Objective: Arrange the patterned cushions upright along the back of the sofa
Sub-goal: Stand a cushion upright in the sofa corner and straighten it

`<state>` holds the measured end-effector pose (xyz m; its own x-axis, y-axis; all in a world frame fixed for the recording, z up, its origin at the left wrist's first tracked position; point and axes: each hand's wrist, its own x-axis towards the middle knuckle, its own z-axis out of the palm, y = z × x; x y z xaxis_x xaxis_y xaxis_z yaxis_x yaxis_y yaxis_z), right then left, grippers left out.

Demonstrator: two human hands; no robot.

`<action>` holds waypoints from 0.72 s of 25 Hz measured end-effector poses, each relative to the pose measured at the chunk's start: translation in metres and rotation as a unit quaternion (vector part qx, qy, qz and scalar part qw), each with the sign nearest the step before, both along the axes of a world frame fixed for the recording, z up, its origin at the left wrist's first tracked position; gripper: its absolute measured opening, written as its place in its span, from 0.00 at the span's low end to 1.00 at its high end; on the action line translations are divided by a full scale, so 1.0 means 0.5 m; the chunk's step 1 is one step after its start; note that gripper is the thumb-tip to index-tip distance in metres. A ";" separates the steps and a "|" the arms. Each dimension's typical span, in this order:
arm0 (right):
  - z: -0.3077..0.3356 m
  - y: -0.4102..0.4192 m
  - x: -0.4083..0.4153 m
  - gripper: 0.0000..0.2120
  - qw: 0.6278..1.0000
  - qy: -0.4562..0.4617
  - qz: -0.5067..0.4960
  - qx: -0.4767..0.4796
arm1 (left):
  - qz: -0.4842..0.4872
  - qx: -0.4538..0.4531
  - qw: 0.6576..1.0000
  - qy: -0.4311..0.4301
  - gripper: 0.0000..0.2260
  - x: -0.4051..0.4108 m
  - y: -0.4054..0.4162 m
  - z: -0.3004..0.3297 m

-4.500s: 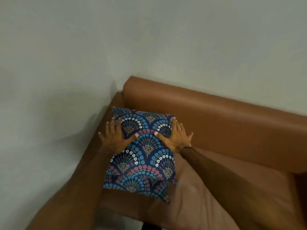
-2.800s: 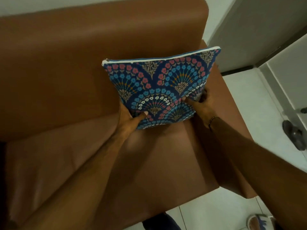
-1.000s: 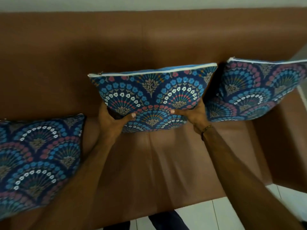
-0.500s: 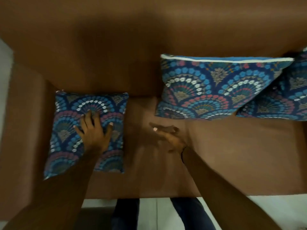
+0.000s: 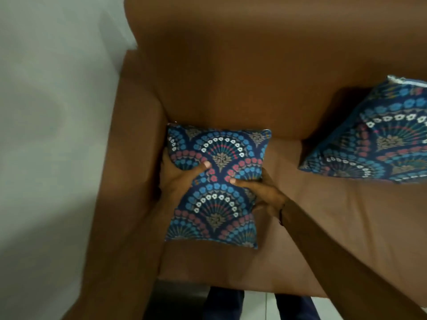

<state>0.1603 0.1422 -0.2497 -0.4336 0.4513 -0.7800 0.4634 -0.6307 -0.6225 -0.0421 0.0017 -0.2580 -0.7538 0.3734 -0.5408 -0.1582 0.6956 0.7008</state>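
Observation:
A blue patterned cushion with fan motifs lies on the brown sofa seat near the left armrest, its far edge at the foot of the backrest. My left hand grips its left side, thumb on top. My right hand grips its right side, pinching the fabric inward. A second patterned cushion leans upright against the sofa backrest at the right edge of view, partly cut off.
The sofa's left armrest runs beside a pale wall. My legs in dark trousers stand on light floor tiles in front of the seat edge.
My left hand went from resting flat on the left cushion to gripping its side. My right hand moved left from the bare seat and took hold of the cushion's right side. The view swung left.

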 end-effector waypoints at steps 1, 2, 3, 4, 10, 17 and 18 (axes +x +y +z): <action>0.014 0.002 0.009 0.21 1.000 0.005 -0.014 0.010 | -0.003 0.045 0.999 0.031 0.70 0.013 -0.004 0.009; 0.027 0.008 0.011 0.28 0.999 0.015 -0.038 0.036 | -0.009 0.084 0.994 0.073 0.67 0.021 -0.004 0.020; 0.035 0.020 0.004 0.35 0.994 0.030 -0.065 0.079 | -0.016 0.118 0.986 0.119 0.66 0.018 0.004 0.033; 0.036 0.039 -0.009 0.40 0.988 0.045 -0.076 0.130 | -0.026 0.147 0.977 0.153 0.67 0.006 0.017 0.043; 0.040 0.112 -0.114 0.41 0.971 0.071 0.010 0.228 | -0.073 0.163 0.963 0.200 0.69 -0.067 0.073 0.062; 0.031 0.127 -0.115 0.53 0.959 0.069 0.017 0.273 | -0.061 0.090 0.969 0.223 0.66 -0.024 0.043 0.040; 0.033 0.127 -0.099 0.52 0.960 0.074 0.026 0.269 | -0.051 0.077 0.970 0.226 0.65 -0.004 0.046 0.049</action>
